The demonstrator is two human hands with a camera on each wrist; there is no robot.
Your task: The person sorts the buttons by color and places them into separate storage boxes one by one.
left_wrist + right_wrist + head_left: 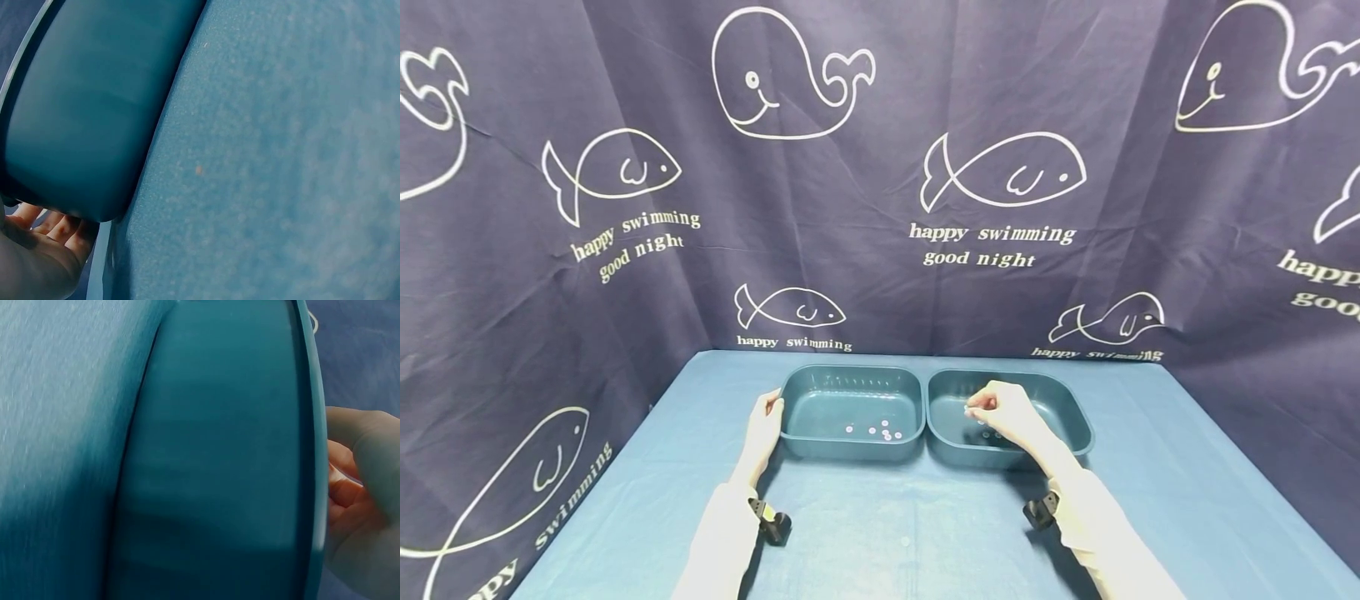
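Two teal plastic bins stand side by side. My left hand (765, 422) holds the left end of the left bin (850, 450), its fingers (62, 230) against the outer end wall in the left wrist view. Several small round pinkish pieces (885, 423) lie on that bin's floor, toward its right. Over the right bin (977, 457) is my right hand (1006, 410), thumb and forefinger pinching a tiny pale piece (967, 409). A few similar round pieces (987, 434) lie below it, partly hidden by the hand. In the right wrist view, the bin wall hides the fingertips.
A blue cloth (865, 525) covers the table beneath both bins. Behind rises a dark blue curtain (880, 217) with white whale and fish drawings. Black wrist cameras (775, 527) sit on both forearms, close above the cloth.
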